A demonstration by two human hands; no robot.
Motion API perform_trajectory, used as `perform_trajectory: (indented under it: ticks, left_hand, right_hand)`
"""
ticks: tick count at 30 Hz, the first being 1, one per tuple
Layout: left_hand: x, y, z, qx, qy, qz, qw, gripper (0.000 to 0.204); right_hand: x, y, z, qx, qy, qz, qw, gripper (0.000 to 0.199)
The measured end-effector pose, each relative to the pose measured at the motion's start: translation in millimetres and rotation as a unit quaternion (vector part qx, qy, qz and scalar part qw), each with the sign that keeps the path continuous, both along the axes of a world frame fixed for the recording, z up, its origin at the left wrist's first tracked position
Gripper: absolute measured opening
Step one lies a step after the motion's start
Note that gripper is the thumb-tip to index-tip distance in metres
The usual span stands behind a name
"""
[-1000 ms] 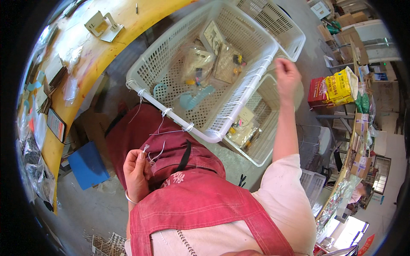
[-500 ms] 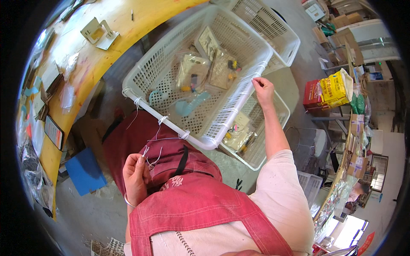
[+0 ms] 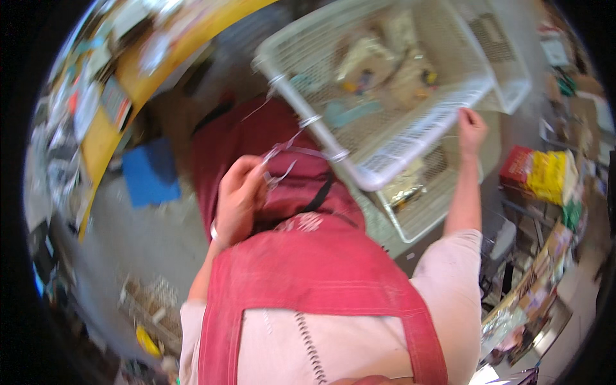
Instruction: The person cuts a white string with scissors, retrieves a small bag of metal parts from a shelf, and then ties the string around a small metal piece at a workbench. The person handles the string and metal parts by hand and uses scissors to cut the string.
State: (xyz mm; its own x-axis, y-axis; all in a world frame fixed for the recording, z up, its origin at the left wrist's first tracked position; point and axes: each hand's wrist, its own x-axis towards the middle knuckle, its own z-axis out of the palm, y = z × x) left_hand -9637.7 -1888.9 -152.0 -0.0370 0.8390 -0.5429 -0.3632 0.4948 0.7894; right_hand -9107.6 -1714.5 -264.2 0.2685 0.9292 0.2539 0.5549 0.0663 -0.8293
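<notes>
Baskets, two of them, white plastic mesh: one large basket (image 3: 385, 83) on top holding several blurred packets, and a second basket (image 3: 427, 205) beneath it with one packet showing. Right hand (image 3: 471, 125) has its fingers closed on the near corner of the large basket's rim. Left hand (image 3: 239, 199) sits over a red apron (image 3: 308, 269), fingers curled around thin white strings (image 3: 289, 151) that run to the rim's pipe edge.
</notes>
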Motion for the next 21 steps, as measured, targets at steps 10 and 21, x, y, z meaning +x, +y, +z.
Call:
perform_trajectory:
  ticks: [10, 21]
  left_hand:
    - [-1.1, -5.0, -3.2, 0.002, -0.050, 0.022, 0.999, 0.009]
    - [0.4, -0.8, -2.8, -0.001, -0.031, 0.010, 0.999, 0.009]
  right_hand:
    - [1.8, 7.5, -7.4, -0.016, -0.020, -0.006, 1.000, 0.013]
    - [4.7, 0.5, -7.9, -0.005, -0.006, -0.008, 1.000, 0.014]
